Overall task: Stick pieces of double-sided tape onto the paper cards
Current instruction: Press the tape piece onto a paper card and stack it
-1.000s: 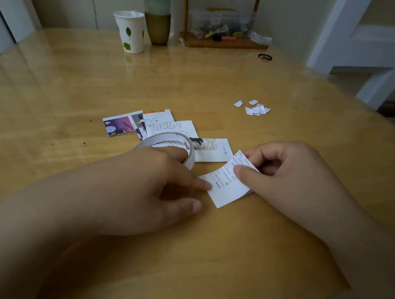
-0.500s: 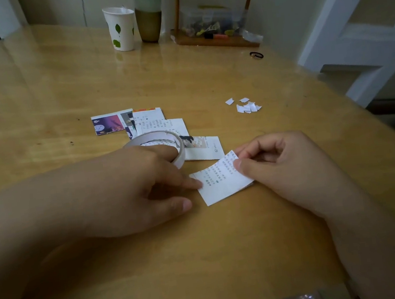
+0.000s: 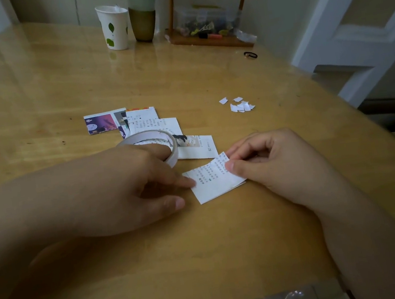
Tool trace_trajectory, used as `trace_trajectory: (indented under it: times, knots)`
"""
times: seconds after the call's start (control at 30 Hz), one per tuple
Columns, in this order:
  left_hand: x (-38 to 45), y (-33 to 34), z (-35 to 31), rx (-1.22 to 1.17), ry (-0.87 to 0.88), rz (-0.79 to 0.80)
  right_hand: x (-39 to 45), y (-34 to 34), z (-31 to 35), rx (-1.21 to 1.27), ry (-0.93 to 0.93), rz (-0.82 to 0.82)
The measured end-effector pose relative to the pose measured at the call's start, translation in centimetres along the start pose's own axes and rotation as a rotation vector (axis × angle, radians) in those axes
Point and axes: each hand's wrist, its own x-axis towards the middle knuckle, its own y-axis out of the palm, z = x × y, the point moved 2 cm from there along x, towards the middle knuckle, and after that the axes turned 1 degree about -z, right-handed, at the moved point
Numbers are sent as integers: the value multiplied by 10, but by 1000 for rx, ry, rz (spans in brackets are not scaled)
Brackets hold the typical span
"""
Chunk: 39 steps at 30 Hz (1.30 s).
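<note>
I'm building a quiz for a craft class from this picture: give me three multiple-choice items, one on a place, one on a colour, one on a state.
1. Where is the tape roll?
A. round the left hand's fingers
B. beside the cup
C. on the shelf

2. What colour are the leaves on the paper cup?
A. red
B. green
C. blue

3. What is the right hand doing?
A. resting flat
B. lifting the cup
C. pinching the paper card

Answers: 1 A, a finger passes through the roll; 2 B, green leaf prints show; 3 C, thumb and fingers close on the card's edge.

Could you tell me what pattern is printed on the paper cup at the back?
Green leaves on the white paper cup, seen in the head view.
</note>
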Motion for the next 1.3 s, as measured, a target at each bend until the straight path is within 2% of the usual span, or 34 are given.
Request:
trace_trajectory:
  times: [0.1,0.23,0.57,0.73,1.0,1.13,1.3]
  knots:
    - [-1,2,-3,-25,3,-23,0,0,-1,10,2,7]
    - [-2,4,-9,-148,25,-177,-1,1,-1,29,0,11]
    - [-2,4,-9,-175,31,-203,-2,1,-1,14,-10,19]
    - [-1,0,-1,-15,25,-47,-2,1,-1,6,-14,16]
    - [0,0,1,9,55,-56,-2,1,1,-19,-22,8]
    - [0,0,-1,-12,7,-38,-3,3,0,-29,-15,-10]
    - [0,1,-1,0,-43,-11,-7,8,2,-34,-11,-113]
